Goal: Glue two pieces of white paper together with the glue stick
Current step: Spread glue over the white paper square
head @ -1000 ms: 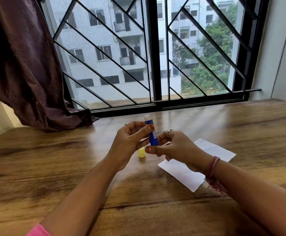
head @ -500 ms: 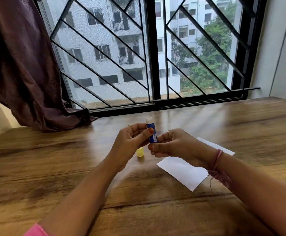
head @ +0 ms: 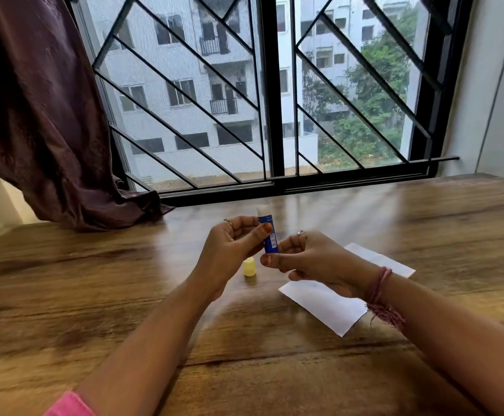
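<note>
1. The glue stick (head: 268,234), 1 blue tube with its white tip bared and pointing up, stands nearly upright in the air between the 2 hands, above the surface (head: 94,295).
2. The left hand (head: 232,250) has its fingers (head: 265,229) curled and closed around the tube's upper half, the thumb pressed against the side facing the camera.
3. The right hand (head: 313,262) pinches the tube's lower end, thumb below and fingers behind; the fingers are bent close together, not spread.
4. Just below the left hand's fingers, 1 yellow cap (head: 249,267) stands on the surface, apart from the tube.
5. Under and beyond the right hand lies white paper (head: 325,304), flat on the surface; whether it is 1 sheet or 2 overlapping cannot be told, since the hand and wrist cover the middle.
6. The right wrist wears 1 reddish thread band (head: 379,292) with loose ends; each hand shows 1 ring.
7. Past the fingers, a barred window (head: 274,100) and 1 dark curtain (head: 35,115) stand at the surface's far edge.
</note>
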`<state>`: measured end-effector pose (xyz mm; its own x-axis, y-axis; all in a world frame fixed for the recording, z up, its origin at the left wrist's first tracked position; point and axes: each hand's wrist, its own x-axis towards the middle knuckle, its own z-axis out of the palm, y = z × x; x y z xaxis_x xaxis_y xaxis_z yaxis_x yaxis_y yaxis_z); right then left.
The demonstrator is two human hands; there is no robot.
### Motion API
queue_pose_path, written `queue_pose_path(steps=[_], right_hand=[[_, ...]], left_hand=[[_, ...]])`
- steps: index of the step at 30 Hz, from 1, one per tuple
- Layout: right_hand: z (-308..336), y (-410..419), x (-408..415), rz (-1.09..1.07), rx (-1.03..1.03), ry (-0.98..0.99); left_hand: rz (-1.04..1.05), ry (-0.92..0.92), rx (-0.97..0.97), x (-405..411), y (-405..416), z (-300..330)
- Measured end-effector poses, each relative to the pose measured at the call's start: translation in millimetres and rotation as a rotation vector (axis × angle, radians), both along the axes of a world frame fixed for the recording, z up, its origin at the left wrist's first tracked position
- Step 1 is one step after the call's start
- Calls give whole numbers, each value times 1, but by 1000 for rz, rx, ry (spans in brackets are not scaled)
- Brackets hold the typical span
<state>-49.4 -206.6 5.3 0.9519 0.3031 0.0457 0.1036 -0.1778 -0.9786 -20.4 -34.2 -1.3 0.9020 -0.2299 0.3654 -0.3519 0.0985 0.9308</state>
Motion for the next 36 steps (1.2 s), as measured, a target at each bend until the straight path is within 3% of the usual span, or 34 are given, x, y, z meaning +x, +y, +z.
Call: queue_pose_path(steps=[4,10,21,30,36], right_hand=[[0,3,0,0,-36,-40],[6,-6,0,190,56,131],[-4,3,2,-15,-64,-102],[4,-9,2,100,-145,-12],[-3,-4,6,21,-62,-88]], left_hand=[[-3,14,10,0,-1,0],[-20,15,32,0,-2,0],[9,26,36,-1,-3,1],[11,16,53,-1,-2,0],[16,26,35,-1,-2,0]])
